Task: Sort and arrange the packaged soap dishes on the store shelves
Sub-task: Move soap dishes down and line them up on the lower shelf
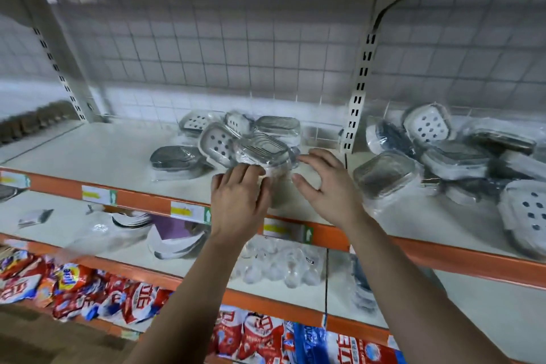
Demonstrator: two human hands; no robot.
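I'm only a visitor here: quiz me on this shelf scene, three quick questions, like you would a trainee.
1. True or false: the right hand is a clenched fist.
2. The dish nearest the left hand is: A ribbed, B holed, C purple.
3. Fill in: a slotted ____ parts the left pile from the right pile.
Key: 1 false; 2 A; 3 post.

price tags (189,211): white up-arrow on green, print illegible | red packets (260,331): Chinese characters, blurred
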